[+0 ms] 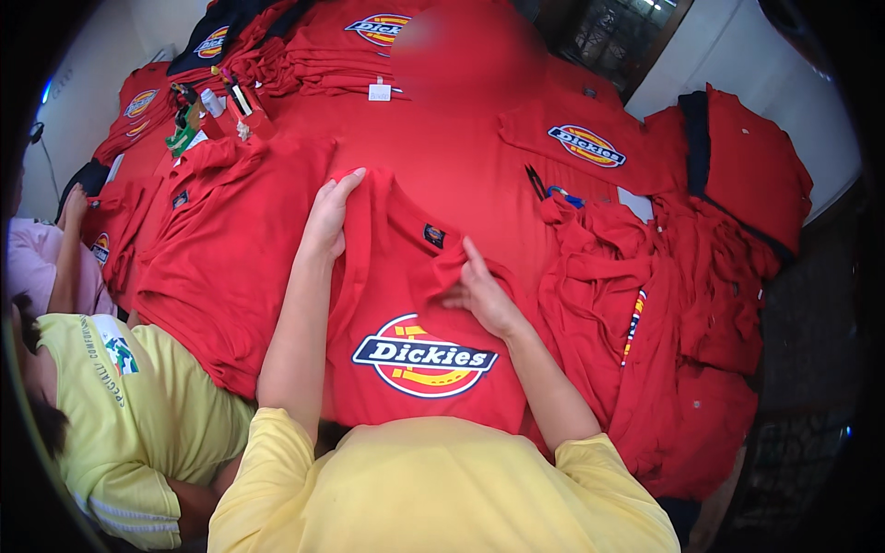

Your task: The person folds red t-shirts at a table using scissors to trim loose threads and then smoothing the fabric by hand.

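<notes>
A red T-shirt (pixel 415 304) with a printed oval logo on its chest is spread in front of me, its neckline facing away. My left hand (pixel 330 214) is closed on the fabric at its left shoulder, which is lifted a little. At the right side of the collar, my right hand (pixel 484 290) holds a fold of the neckline; its fingers are slightly smeared by motion. A small dark neck label (pixel 433 235) shows inside the collar between my hands. The shirt's lower hem is hidden by my body.
Crumpled red shirts (pixel 608 286) lie to the right, beside black thread snips (pixel 536 182) and white paper (pixel 636 205). More red shirts (pixel 230 240) cover the left. A red box (pixel 249 124) of pens stands farther back. A person in light yellow (pixel 147 405) is close on my left.
</notes>
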Motion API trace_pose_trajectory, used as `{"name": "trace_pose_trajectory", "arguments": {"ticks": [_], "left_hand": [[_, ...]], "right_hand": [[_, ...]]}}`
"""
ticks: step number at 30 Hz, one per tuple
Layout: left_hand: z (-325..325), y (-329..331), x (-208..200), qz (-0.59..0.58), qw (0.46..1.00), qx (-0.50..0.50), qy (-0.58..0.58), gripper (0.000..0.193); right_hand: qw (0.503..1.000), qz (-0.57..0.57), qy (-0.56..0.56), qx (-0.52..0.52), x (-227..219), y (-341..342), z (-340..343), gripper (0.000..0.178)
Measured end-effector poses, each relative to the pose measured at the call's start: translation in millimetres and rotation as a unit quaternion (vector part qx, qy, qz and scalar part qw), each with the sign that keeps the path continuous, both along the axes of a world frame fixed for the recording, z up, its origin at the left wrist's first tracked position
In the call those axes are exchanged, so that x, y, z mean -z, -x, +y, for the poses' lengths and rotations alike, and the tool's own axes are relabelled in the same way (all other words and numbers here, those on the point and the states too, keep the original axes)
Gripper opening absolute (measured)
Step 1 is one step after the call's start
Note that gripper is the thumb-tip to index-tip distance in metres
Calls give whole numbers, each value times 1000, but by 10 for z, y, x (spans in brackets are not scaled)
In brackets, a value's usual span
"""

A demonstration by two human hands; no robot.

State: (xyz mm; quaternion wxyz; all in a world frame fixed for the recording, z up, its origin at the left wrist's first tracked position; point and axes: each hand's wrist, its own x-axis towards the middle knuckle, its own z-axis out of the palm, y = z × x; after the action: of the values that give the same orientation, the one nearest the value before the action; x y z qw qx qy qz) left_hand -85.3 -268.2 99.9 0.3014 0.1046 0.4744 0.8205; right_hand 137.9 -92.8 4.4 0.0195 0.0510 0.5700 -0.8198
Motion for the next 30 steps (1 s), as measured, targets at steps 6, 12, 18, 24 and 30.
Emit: {"name": "trace_pose_trajectory", "arguments": {"ticks": [6,12,18,24,30], "left_hand": [[-76,703,474,-168,985,11,-23,32],[181,834,1130,-149,989,-13,15,39],[41,715,933,-127,988,54,66,37],[-282,444,798,9,984,80,160,38],[-170,33,602,381,871,-14,311,40]], "right_hand": [[898,177,342,212,-404,449,1066,49],[896,119,95,416,393,576,1541,59],[938,28,67,340,217,427,1451,62],[780,-232,-488,316,-581,102,1172,53],[899,87,-386,187,-940,973,-187,34]]}}
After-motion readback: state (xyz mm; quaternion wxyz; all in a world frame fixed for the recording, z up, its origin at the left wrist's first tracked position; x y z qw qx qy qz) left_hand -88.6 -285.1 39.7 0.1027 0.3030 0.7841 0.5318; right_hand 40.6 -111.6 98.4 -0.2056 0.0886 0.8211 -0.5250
